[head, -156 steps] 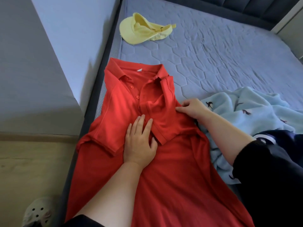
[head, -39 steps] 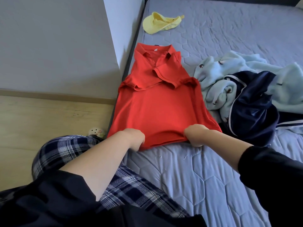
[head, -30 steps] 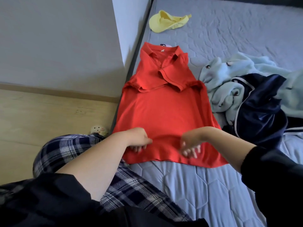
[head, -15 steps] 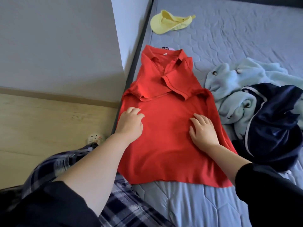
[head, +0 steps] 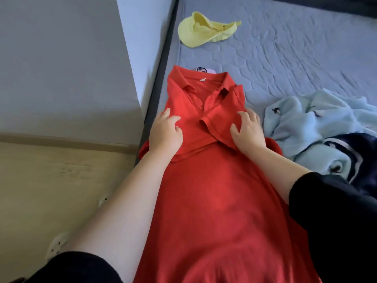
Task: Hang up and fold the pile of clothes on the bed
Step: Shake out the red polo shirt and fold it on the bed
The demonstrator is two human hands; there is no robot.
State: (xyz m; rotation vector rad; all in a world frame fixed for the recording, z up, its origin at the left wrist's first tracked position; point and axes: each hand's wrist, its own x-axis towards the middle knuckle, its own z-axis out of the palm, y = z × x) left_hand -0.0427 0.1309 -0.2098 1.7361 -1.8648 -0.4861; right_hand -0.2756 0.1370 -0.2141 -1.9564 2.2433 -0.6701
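Yellow cap (head: pixel 201 29) beyond red polo (head: pixel 214 190); phone (head: pixel 206 70) under collar (head: pixel 226 84).

Phone (head: pixel 206 70): only a pink corner with the camera lens shows. The rest lies under the collar of the shirt (head: pixel 214 190).

Shirt: the hem runs off the lower edge of the view, and the lower cloth is blurred. The left hand (head: pixel 166 133) and right hand (head: pixel 247 131) each cover part of a folded-in sleeve.

Pale blue garment (head: pixel 306 119): cut by the right edge. Its dark prints are too small to identify.

Navy garment (head: pixel 367 156): partly behind the black sleeve (head: pixel 326 211), partly out of view.

Shoe (head: pixel 57 245): partly behind the left arm.

Bed (head: pixel 285 58): far and right sides cut off.
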